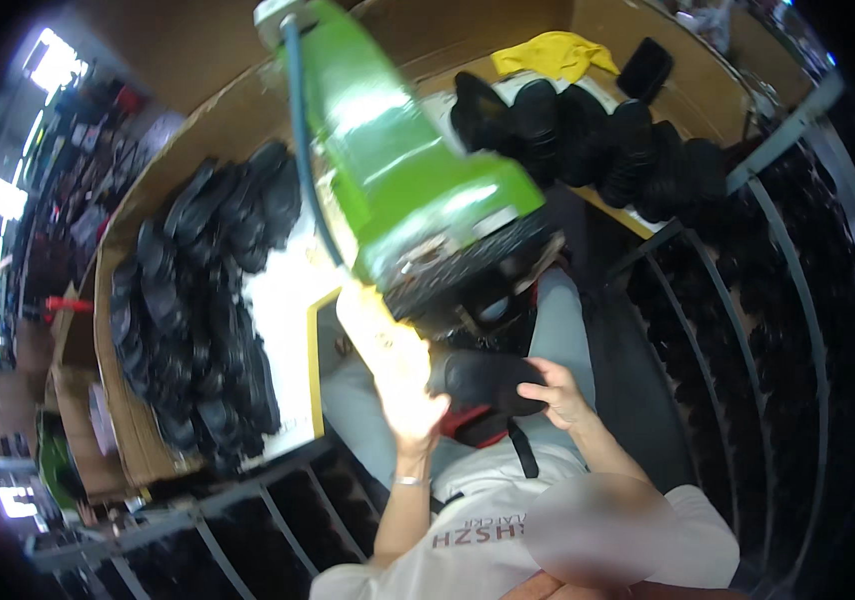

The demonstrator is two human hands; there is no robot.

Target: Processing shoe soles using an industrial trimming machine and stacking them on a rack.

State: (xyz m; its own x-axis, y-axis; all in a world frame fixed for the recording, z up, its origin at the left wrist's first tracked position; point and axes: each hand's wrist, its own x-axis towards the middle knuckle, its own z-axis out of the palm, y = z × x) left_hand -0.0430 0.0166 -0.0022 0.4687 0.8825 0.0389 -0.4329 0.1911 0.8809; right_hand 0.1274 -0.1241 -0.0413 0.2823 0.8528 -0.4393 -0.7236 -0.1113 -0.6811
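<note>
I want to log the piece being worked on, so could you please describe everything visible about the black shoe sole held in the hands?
The black shoe sole is a flat, oval piece, matte and rubber-like. It lies roughly level under the green machine, close to the machine's dark lower end. The right hand grips its right edge; the left hand, washed out by bright light, holds its left end. Its tread and underside cannot be made out.

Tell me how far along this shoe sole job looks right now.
Partway, by the look of it. A row of black soles stands lined up on the bench behind the green machine, possibly finished. In hand: the left hand and right hand hold one black sole under the machine. Left: a big heap of soles lies at the left, seemingly waiting.
</note>
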